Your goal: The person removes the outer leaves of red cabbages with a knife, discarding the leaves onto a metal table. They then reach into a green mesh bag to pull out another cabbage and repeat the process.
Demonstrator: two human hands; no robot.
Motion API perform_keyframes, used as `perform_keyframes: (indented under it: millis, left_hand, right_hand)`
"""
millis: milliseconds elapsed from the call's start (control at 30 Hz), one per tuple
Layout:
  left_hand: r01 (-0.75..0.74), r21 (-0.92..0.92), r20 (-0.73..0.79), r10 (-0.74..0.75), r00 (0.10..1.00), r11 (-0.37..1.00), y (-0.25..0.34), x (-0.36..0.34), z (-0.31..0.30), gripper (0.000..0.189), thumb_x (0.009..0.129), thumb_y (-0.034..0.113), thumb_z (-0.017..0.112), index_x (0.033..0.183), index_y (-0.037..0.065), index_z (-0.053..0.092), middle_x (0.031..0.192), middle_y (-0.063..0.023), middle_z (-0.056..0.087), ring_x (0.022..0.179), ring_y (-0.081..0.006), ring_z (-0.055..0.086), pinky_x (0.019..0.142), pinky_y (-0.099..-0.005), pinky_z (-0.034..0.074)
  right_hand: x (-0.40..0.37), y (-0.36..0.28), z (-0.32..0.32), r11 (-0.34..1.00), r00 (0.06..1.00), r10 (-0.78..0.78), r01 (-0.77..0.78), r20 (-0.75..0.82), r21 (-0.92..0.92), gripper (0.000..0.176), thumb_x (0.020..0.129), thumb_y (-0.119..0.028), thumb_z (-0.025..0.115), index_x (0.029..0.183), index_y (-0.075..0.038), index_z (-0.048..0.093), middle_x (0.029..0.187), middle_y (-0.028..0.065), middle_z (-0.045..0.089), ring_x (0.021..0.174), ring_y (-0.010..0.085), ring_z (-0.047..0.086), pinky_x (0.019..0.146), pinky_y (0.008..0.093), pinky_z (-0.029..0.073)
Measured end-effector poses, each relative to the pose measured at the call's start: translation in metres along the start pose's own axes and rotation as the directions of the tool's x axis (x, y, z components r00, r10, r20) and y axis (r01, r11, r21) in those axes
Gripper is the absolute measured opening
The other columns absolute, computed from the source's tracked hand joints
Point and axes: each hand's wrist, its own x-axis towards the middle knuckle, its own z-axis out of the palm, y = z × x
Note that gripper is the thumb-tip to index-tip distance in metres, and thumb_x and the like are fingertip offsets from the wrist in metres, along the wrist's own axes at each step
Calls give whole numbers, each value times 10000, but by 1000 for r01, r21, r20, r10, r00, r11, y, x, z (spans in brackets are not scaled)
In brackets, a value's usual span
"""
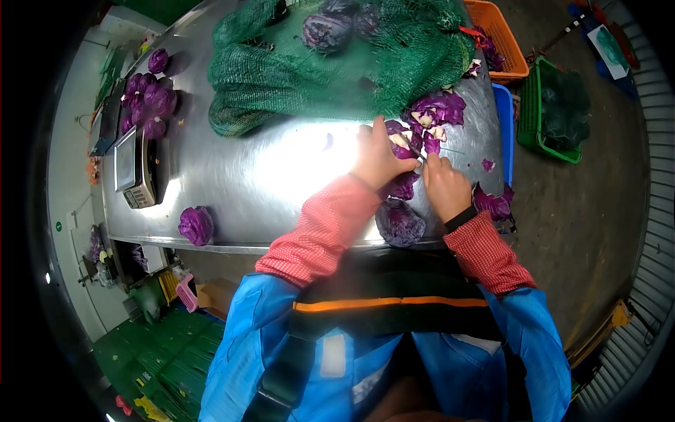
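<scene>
My left hand [380, 156] grips a purple cabbage [401, 141] with a pale cut stem, on the right part of the metal table. Close beside it my right hand [446, 184] is closed round a knife, whose thin blade [416, 151] points at the cabbage stem. Loose purple leaves [439, 110] with white cores lie just beyond the hands. A whole cabbage [400, 223] sits at the table's near edge, below my hands.
A green mesh sack [281, 84] with cabbages covers the table's far side. Several cabbages [156, 102] and a scale [133, 169] stand at the left. Another cabbage [196, 226] is near the front edge. Orange [500, 35], blue [505, 126] and green crates [532, 119] stand at the right.
</scene>
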Motion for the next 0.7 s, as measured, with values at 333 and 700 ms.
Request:
perform_keyframes:
  millis: [333,700]
  left_hand:
    - [-38,6,-80,38,996,999,12,-14,9,986,528,389,871,1303,-24,422,1038,-227,520,981,-377,516,808,-446,487]
    - [-307,-313,-101,290,952,899,-41,-30,16,1032,496,242,881,1369,7,384,1304,-288,365,1226,-460,389,1050,-449,363]
  right_hand:
    - [37,24,-12,882,956,148,-243,252,403,247,935,-275,545,1007,-40,565,852,228,663,750,417,639,649,487,497]
    - [55,21,29,828,982,80,-161,171,538,315,790,-141,686,1088,-88,601,901,158,674,838,373,644,696,447,501]
